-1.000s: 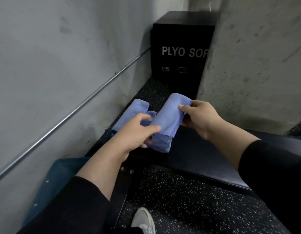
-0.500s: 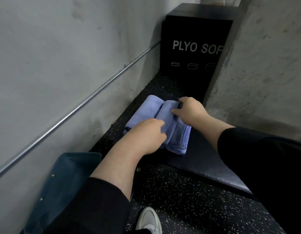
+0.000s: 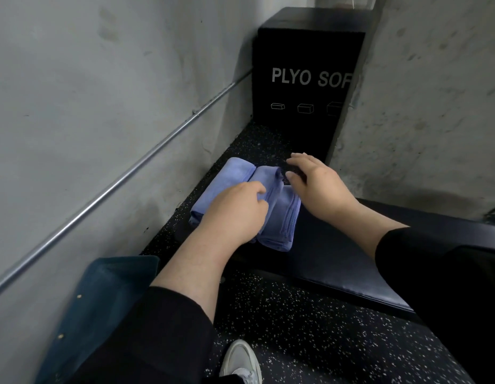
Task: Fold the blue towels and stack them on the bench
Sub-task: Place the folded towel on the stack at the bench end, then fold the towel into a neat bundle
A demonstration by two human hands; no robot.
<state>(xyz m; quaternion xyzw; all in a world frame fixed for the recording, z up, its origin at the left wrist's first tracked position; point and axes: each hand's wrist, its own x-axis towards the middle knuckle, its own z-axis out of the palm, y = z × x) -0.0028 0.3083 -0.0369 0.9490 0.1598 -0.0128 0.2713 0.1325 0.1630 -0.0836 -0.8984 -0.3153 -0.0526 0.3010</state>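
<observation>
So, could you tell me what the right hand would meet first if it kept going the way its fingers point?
Probably the black plyo box; the right hand points past the towels, though depth is unclear.

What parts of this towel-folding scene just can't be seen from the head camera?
- Black box: its lettering reads "PLYO SOF", the rest hidden behind the concrete pillar.
- Right-hand folded towel: its near left part is covered by the left hand.
- Bench: its far end runs behind the right sleeve.
- Right hand: palm side faces away.
</observation>
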